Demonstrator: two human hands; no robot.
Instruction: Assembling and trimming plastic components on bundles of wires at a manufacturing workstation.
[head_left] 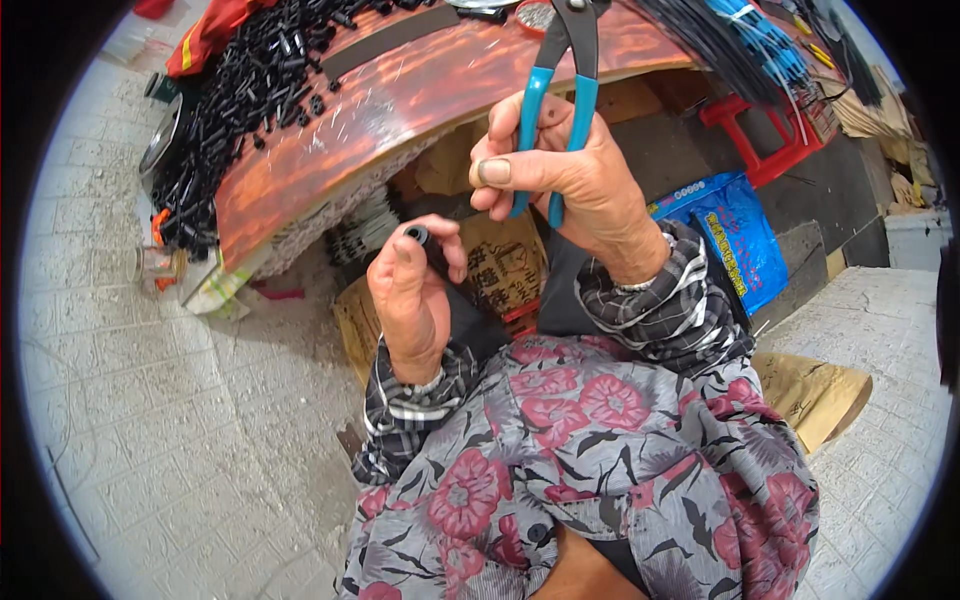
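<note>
My left hand [408,300] is closed round a small black tubular part [417,235], its round hollow end showing between thumb and fingers. Most of that part is hidden by the fingers. Higher up and to the right, my right hand [590,185] grips pliers with blue-green handles [533,100]. Their dark metal head points away from me, over the table edge, and the handles stand apart. The pliers and the black part do not touch. Beyond both hands, a heap of black plastic parts [270,75] lies on the reddish-brown table [330,165].
A red plastic stool [765,150] and a blue printed bag [745,245] are at the right. Black strips [680,40] and a blue bundle [755,40] lie at the far right. A printed cardboard box [500,265] is below the hands; an orange-red cloth [210,40] is far left.
</note>
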